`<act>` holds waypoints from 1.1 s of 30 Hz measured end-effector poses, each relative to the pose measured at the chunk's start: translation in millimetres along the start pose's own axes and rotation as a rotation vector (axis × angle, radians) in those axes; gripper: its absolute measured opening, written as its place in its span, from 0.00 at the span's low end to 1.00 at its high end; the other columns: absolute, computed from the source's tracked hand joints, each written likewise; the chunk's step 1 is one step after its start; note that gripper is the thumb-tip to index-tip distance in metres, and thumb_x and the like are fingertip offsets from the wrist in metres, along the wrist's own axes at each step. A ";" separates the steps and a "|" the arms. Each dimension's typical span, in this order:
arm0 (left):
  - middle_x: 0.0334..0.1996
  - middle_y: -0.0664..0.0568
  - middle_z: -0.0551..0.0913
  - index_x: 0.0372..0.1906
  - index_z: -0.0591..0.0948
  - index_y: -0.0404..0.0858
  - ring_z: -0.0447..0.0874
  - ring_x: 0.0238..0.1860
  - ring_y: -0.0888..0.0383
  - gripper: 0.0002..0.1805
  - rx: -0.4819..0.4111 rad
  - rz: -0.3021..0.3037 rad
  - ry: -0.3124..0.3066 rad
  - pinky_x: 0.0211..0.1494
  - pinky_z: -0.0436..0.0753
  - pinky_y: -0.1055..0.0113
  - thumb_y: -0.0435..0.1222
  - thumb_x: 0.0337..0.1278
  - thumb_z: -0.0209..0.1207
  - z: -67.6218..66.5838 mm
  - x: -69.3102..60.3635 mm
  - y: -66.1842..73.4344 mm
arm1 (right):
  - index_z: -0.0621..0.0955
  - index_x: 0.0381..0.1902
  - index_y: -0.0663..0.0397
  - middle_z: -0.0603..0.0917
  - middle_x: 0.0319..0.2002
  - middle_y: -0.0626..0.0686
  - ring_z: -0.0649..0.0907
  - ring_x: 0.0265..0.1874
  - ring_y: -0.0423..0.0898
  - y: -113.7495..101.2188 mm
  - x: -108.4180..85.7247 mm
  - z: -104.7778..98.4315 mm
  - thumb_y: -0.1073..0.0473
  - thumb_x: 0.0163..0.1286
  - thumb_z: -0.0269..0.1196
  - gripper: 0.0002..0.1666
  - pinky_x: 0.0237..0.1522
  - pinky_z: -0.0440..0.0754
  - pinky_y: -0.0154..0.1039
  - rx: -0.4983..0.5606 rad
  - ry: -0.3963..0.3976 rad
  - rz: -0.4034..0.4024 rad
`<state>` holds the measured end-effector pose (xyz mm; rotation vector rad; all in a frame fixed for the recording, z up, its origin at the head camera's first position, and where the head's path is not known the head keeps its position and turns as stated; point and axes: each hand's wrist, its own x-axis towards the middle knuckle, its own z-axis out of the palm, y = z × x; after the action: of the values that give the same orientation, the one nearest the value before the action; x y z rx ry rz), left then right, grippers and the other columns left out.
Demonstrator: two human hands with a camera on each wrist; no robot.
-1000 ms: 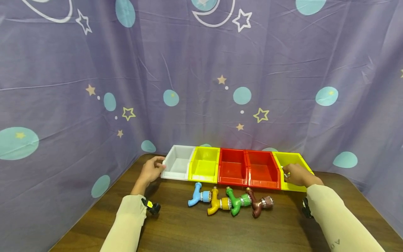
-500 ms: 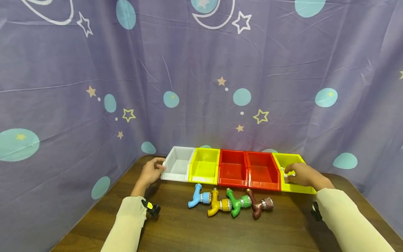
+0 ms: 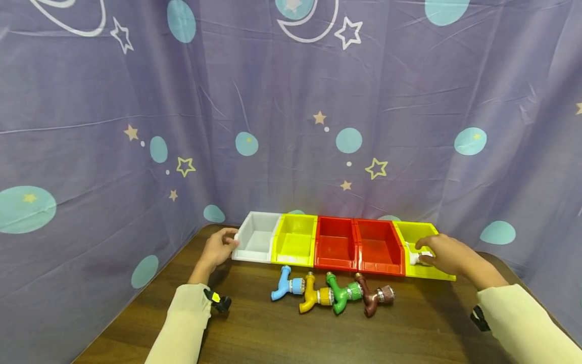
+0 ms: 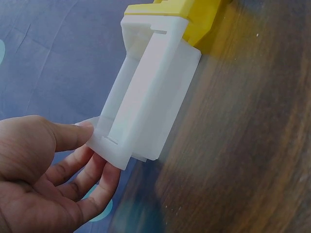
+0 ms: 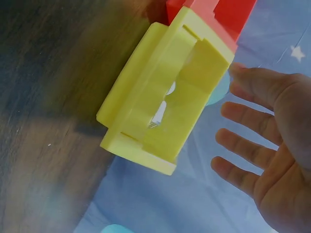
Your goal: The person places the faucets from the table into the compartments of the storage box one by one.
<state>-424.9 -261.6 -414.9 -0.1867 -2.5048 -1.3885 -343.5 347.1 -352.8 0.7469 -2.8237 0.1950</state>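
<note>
Head view: white tap [image 3: 414, 258] in yellow bin [image 3: 427, 272], 4 o'clock; right hand [image 3: 447, 253] just beside tap, grip wide. Left hand [image 3: 218, 247], 8 o'clock: grip holding white bin [image 3: 255, 239] by outer edge.

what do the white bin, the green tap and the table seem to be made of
White bin: likely moulded plastic, satin finish; its thin, smooth walls and slots suggest it.
Green tap: probably glossy plastic, judging by the shine and even colour, though painted metal is possible.
Table: brown wood-grain top with a soft sheen; solid wood or laminate, I cannot tell.
</note>
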 end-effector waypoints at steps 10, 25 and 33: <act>0.43 0.36 0.86 0.64 0.77 0.32 0.87 0.40 0.44 0.21 -0.003 -0.010 -0.005 0.36 0.88 0.61 0.28 0.68 0.62 -0.2 -0.4 -2.9 | 0.87 0.46 0.53 0.88 0.44 0.50 0.85 0.41 0.52 -29.8 -4.1 2.0 0.58 0.63 0.74 0.14 0.43 0.85 0.53 -0.099 0.097 -0.132; 0.43 0.36 0.85 0.64 0.77 0.31 0.86 0.40 0.47 0.21 -0.024 -0.011 -0.003 0.39 0.89 0.56 0.27 0.68 0.62 -0.2 0.5 -0.5 | 0.86 0.48 0.49 0.86 0.46 0.49 0.83 0.48 0.54 -87.4 -0.6 14.9 0.52 0.64 0.74 0.17 0.49 0.82 0.58 -0.163 0.114 -0.280; 0.43 0.37 0.85 0.65 0.77 0.33 0.86 0.39 0.48 0.22 -0.016 -0.019 -0.011 0.38 0.88 0.59 0.28 0.68 0.62 -0.9 1.1 -0.4 | 0.85 0.47 0.46 0.85 0.44 0.45 0.82 0.45 0.48 -103.4 -5.2 31.4 0.50 0.61 0.76 0.18 0.48 0.83 0.52 -0.175 0.103 -0.386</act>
<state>-425.9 -262.7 -414.4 -0.1741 -2.5114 -1.4193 -292.7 254.7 -376.9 1.1773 -2.4983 -0.0736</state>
